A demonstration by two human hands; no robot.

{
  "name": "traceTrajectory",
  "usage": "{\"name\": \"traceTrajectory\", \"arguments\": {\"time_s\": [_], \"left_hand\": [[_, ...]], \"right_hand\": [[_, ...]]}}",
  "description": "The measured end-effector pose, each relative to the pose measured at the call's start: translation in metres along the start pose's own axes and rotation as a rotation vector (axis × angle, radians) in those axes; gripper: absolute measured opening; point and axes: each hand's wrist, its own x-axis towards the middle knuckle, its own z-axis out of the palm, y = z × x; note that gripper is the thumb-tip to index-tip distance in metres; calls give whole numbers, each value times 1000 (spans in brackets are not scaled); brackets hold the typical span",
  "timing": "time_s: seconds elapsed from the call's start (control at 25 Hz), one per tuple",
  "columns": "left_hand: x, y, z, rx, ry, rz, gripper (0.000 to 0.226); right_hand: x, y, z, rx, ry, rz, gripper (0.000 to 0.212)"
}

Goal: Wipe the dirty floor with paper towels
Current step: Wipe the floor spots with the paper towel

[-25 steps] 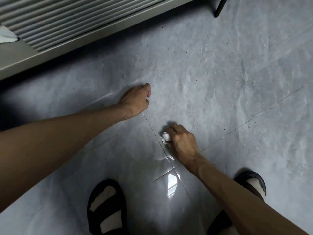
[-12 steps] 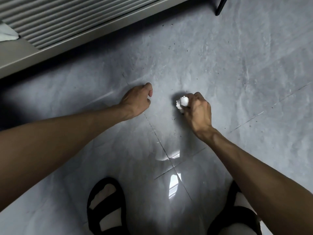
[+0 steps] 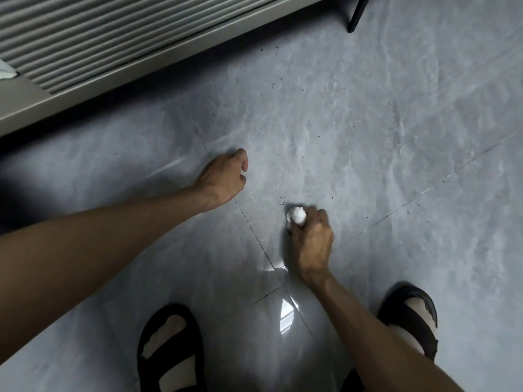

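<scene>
The floor (image 3: 368,137) is glossy grey marble-look tile, the wad (image 3: 296,215) crumpled white paper, the sandals (image 3: 169,352) matt black.

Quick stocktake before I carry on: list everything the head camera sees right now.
floor: one, grey tiles, fills the view
specks: many, dark, scattered beyond the towel
towel: one wad, white, on the floor
panel: one, grey, ribbed, top left
ledge: one, grey, below the panel
leg: one, black, top right
scrap: one, white, left edge
sandals: two, black, bottom
left hand: fisted on the floor, holds nothing
right hand: grips the towel
</scene>
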Motion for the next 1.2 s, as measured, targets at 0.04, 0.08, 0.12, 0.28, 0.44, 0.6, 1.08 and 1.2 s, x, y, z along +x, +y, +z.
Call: {"name": "traceTrajectory", "arguments": {"time_s": [0.04, 0.08, 0.12, 0.28, 0.44, 0.6, 1.08, 1.2], "left_hand": [[0, 0, 1, -5, -4, 3, 16], [0, -1, 1, -9, -6, 12, 16], [1, -2, 1, -14, -2, 21, 16], [8, -10, -3, -9, 47, 10, 17], [10, -9, -4, -47, 35, 18, 17], [10, -3, -6, -58, 37, 32, 16], [-8, -20, -20, -133, 78, -70, 16], [-9, -30, -38, -198, 99, -197, 12]], "right_hand": [[-5, -11, 8, 29, -59, -60, 18], [-9, -21, 13, 47, -123, -135, 18], [-8, -27, 14, 59, -160, -189, 18], [31, -12, -16, -109, -8, -70, 31], [73, 15, -57, -155, -113, 146, 39], [90, 16, -61, -527, -116, 111, 23], [-7, -82, 46, 197, -393, -185, 28], [24, -95, 34, 676, -409, 240, 17]]}}
